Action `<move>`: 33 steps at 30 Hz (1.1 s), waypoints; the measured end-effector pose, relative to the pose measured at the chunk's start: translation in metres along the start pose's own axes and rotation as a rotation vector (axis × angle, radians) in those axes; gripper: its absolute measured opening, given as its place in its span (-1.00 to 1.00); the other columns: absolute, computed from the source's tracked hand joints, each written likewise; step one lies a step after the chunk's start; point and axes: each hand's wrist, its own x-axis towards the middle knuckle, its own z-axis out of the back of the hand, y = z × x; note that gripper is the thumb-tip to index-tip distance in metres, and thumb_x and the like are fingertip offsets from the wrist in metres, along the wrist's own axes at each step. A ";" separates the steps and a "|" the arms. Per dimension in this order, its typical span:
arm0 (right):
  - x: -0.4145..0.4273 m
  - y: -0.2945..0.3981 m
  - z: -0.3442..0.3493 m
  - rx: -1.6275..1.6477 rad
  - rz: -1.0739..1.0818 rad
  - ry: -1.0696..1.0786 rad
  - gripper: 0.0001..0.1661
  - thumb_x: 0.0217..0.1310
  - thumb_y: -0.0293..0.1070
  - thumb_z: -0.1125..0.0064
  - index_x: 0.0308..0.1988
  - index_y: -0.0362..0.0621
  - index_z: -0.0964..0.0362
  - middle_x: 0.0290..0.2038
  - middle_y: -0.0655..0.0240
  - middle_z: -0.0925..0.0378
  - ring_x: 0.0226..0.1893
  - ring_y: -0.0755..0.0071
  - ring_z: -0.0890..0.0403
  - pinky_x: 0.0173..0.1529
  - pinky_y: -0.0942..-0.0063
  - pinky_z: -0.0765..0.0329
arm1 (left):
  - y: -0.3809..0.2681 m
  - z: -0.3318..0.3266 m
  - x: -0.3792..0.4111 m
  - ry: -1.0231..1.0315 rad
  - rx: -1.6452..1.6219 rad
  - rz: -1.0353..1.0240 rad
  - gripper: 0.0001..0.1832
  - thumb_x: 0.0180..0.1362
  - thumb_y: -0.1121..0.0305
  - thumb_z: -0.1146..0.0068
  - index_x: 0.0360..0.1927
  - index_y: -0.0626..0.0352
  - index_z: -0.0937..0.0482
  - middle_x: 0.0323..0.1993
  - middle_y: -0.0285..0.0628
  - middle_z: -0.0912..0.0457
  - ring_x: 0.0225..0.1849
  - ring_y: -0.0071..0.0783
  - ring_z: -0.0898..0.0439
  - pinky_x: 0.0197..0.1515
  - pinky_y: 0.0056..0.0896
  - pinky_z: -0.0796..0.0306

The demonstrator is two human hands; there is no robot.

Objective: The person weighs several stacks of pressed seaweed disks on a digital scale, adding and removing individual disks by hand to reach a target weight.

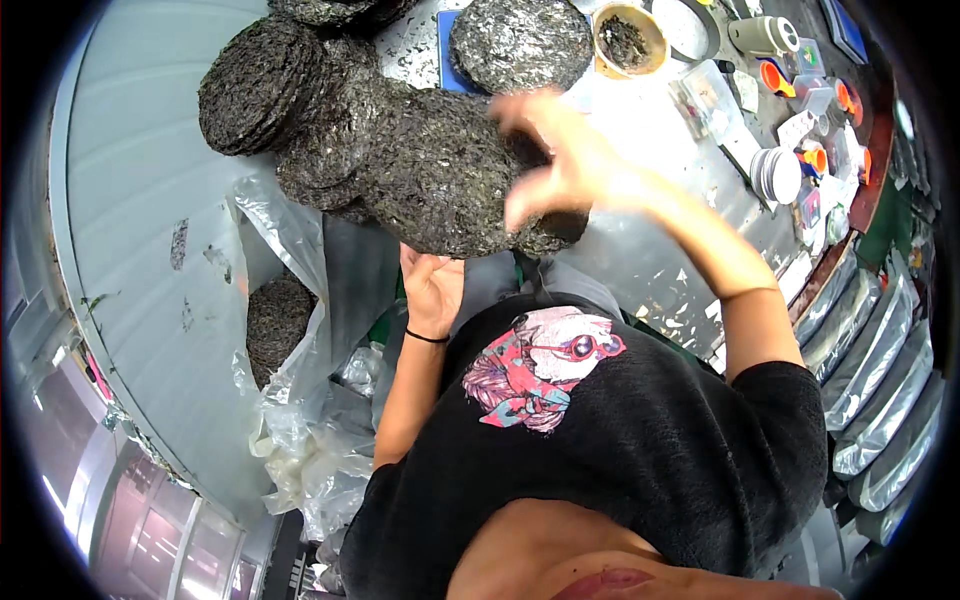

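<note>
Round sheets of dried seaweed lie in overlapping stacks in front of me. My left hand is at the near edge of the front stack, its fingers partly hidden beneath; whether it grips the seaweed cannot be told. Over the right side of that stack is my right hand, blurred, with thumb and fingers spread apart and nothing seen between them. Beyond it, another round seaweed stack rests on a blue flat base. A thicker stack of seaweed discs leans at the left.
A bowl with seaweed scraps stands at the back. Clear plastic boxes, stacked white discs and orange-and-blue tape dispensers are at the right. At left, a clear plastic bag surrounds more seaweed. Filled bags line the lower right.
</note>
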 end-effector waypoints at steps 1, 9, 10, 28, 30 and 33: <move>-0.013 0.021 -0.009 -0.021 0.093 0.239 -0.02 -0.17 0.29 -0.58 -0.03 -0.28 -0.40 0.33 -0.10 -0.38 0.39 -0.19 -0.35 0.39 -0.05 -0.38 | 0.001 0.001 0.000 0.012 -0.012 0.005 -0.11 -0.05 0.69 0.08 0.50 0.15 -0.21 0.39 -0.02 -0.42 0.43 -0.02 -0.42 0.51 0.21 -0.27; -0.035 0.004 -0.005 0.293 0.097 -0.071 -0.53 0.15 -0.01 -0.51 -0.18 -0.18 -0.61 -0.02 0.13 -0.72 0.09 0.08 -0.71 0.16 0.22 -0.62 | -0.002 0.020 0.013 0.178 0.012 0.009 -0.16 -0.03 0.62 0.03 0.47 0.18 -0.30 0.39 -0.05 -0.46 0.43 -0.01 -0.42 0.53 0.21 -0.24; -0.027 0.010 0.010 0.463 -0.139 -0.056 -0.65 0.28 -0.08 -0.44 -0.14 -0.14 -0.66 -0.16 0.20 -0.71 -0.08 0.29 -0.73 0.04 0.33 -0.61 | -0.001 0.023 0.016 0.179 0.006 0.003 -0.16 -0.03 0.62 0.03 0.47 0.18 -0.30 0.39 -0.05 -0.46 0.43 -0.01 -0.42 0.53 0.21 -0.24; -0.035 0.006 -0.015 0.088 0.084 0.107 -0.14 -0.06 0.11 -0.59 0.14 -0.20 -0.59 0.36 0.07 -0.47 0.41 -0.17 -0.39 0.43 -0.03 -0.39 | 0.009 -0.010 0.018 0.070 0.059 0.058 -0.07 -0.06 0.68 -0.02 0.52 0.13 -0.18 0.39 -0.05 -0.41 0.42 -0.05 -0.43 0.50 0.11 -0.30; -0.030 0.000 -0.008 0.207 0.068 0.118 -0.19 -0.07 0.05 -0.62 0.11 -0.22 -0.62 0.33 0.06 -0.50 0.42 -0.19 -0.38 0.43 -0.02 -0.38 | 0.008 -0.016 0.023 0.093 0.038 0.067 -0.07 -0.06 0.67 -0.01 0.52 0.12 -0.18 0.39 -0.05 -0.42 0.41 -0.05 -0.44 0.49 0.10 -0.32; -0.022 -0.007 -0.002 0.149 0.100 0.115 -0.33 0.13 0.02 -0.53 0.11 -0.18 -0.62 0.28 0.06 -0.55 0.33 -0.13 -0.49 0.36 0.05 -0.47 | 0.010 -0.021 0.026 0.092 0.062 0.032 -0.22 0.01 0.66 0.03 0.43 0.23 -0.32 0.34 -0.03 -0.49 0.41 -0.07 -0.45 0.51 0.06 -0.30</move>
